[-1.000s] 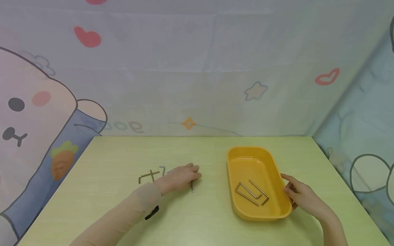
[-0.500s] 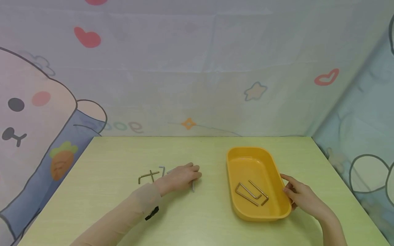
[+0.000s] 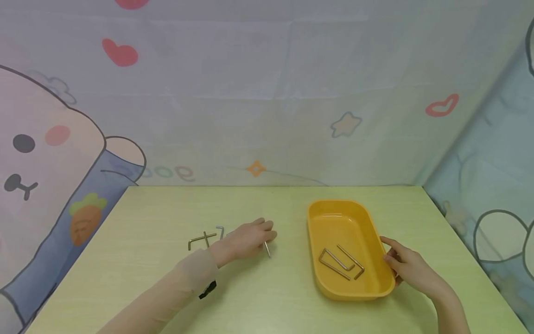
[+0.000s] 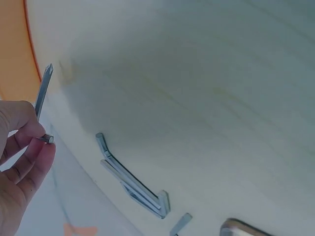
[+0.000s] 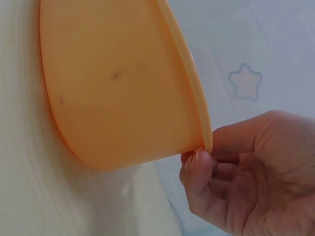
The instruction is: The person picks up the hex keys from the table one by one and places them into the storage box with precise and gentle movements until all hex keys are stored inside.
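My left hand (image 3: 245, 239) is over the middle of the table, pinching a metal L-shaped hex key (image 4: 43, 93) between thumb and fingers. Its long arm ends in a cross-shaped tip in the left wrist view, and in the head view it sticks out below the fingers. My right hand (image 3: 410, 269) grips the right rim of a yellow plastic tray (image 3: 333, 227), thumb and fingers on either side of the edge in the right wrist view. A few hex keys (image 3: 335, 263), brassy in colour, lie on the tray's floor.
Several more hex keys (image 3: 202, 238) lie on the pale table (image 3: 158, 208) beside and partly behind the left wrist. In the left wrist view some keys (image 4: 133, 182) lie bunched together. A printed cloth (image 3: 292, 93) hangs along the back edge.
My left hand has shifted slightly to the right, and the hex key in it has swung so its tip points lower right. The right hand and the tray stay put.
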{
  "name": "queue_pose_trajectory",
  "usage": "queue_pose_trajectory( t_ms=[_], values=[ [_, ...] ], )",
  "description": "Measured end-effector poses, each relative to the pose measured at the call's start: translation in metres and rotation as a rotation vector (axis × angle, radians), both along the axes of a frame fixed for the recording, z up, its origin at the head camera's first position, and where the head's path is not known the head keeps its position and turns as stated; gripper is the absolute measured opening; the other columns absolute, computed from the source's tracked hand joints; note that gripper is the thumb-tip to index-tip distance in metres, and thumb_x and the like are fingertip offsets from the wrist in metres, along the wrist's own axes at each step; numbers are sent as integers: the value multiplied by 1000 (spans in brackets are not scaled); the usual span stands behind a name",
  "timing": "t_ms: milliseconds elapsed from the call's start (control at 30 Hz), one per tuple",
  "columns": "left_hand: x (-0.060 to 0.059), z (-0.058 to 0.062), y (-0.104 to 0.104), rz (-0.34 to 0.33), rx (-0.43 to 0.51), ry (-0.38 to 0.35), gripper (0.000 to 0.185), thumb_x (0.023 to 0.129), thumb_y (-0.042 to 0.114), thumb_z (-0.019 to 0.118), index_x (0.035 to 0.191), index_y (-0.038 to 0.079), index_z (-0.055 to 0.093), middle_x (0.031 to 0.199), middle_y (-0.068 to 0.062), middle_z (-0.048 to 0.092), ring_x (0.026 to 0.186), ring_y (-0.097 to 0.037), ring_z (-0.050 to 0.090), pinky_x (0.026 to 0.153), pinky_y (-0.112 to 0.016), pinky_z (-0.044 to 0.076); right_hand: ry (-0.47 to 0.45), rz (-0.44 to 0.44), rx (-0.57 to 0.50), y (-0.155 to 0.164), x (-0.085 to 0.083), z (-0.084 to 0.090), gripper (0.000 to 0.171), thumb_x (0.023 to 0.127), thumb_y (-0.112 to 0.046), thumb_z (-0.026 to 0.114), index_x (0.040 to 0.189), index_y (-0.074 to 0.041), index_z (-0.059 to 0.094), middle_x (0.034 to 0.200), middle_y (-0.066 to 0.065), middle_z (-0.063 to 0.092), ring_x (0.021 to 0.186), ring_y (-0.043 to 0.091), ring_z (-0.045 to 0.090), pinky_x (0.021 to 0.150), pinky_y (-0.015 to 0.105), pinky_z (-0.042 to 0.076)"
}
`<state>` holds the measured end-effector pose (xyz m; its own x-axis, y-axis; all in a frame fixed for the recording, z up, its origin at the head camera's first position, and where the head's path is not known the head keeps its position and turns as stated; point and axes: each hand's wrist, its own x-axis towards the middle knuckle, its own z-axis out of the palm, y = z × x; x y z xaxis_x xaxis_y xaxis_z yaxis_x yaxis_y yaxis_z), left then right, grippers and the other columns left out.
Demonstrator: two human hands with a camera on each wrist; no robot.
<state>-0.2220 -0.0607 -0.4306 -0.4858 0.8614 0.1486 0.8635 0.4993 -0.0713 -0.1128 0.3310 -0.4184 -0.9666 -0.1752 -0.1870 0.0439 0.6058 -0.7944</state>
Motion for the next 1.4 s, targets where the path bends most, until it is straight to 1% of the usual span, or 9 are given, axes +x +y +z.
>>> queue_pose_trajectory(
  t_ms=[100, 200, 367, 467, 633, 833, 967, 1100, 1400],
  values=[
    [1, 3, 2, 0, 10, -23, 28, 77, -15, 49, 78, 13, 53, 75, 5, 29, 71, -11, 27, 58, -19, 22, -3, 2, 0, 0, 0, 0, 53, 100, -9, 43, 147, 6, 24, 93, 14, 54, 64, 12, 56, 55, 30, 53],
    [2, 7, 3, -6, 19, -42, 28, 76, -16, 48, 78, 12, 53, 76, 5, 27, 71, -11, 25, 60, -19, 20, -3, 2, 4, 0, 0, 0, 53, 100, -9, 43, 147, 6, 24, 93, 14, 54, 64, 13, 56, 55, 30, 53],
    [5, 14, 6, -16, 30, -30, 26, 77, -15, 48, 79, 11, 53, 76, 4, 25, 70, -12, 23, 60, -20, 18, -3, -1, 17, 0, 0, 0, 53, 100, -8, 44, 147, 6, 25, 93, 13, 54, 63, 12, 55, 55, 29, 53],
    [5, 16, 8, -19, 44, -17, 25, 77, -14, 49, 80, 10, 54, 76, 4, 25, 70, -12, 23, 59, -20, 17, -5, -1, 18, 0, 0, 0, 53, 100, -8, 44, 147, 6, 25, 93, 13, 53, 63, 12, 55, 55, 29, 53],
    [5, 20, 12, -24, 75, -21, 24, 78, -14, 50, 81, 10, 53, 77, 4, 25, 71, -12, 24, 60, -20, 18, -6, 0, 12, 0, -1, -1, 53, 100, -9, 43, 147, 6, 24, 93, 13, 53, 64, 12, 55, 55, 29, 53],
    [5, 24, 17, -36, 103, -24, 27, 78, -15, 47, 79, 12, 45, 77, 3, 22, 71, -12, 23, 59, -20, 16, -9, -3, 11, 1, -1, -2, 53, 101, -10, 43, 147, 6, 24, 93, 13, 53, 64, 12, 55, 55, 29, 53],
    [6, 29, 22, -48, 125, -8, 29, 77, -16, 46, 78, 13, 42, 77, 3, 21, 71, -12, 23, 59, -19, 15, -8, -2, 15, 1, -1, -2, 52, 101, -9, 43, 147, 6, 24, 92, 13, 53, 63, 12, 55, 55, 29, 52],
    [6, 35, 28, -58, 147, 11, 27, 78, -15, 48, 79, 12, 45, 78, 4, 23, 71, -12, 24, 59, -18, 16, -7, -3, 19, 1, -1, -2, 52, 100, -9, 43, 147, 6, 25, 92, 13, 53, 63, 12, 55, 55, 29, 53],
    [5, 46, 42, -68, 162, 39, 25, 78, -14, 49, 82, 11, 50, 78, 3, 26, 72, -13, 28, 60, -19, 19, -9, -4, 14, 0, -1, -2, 52, 100, -8, 43, 147, 6, 25, 92, 13, 54, 64, 12, 55, 55, 30, 53]
  ],
)
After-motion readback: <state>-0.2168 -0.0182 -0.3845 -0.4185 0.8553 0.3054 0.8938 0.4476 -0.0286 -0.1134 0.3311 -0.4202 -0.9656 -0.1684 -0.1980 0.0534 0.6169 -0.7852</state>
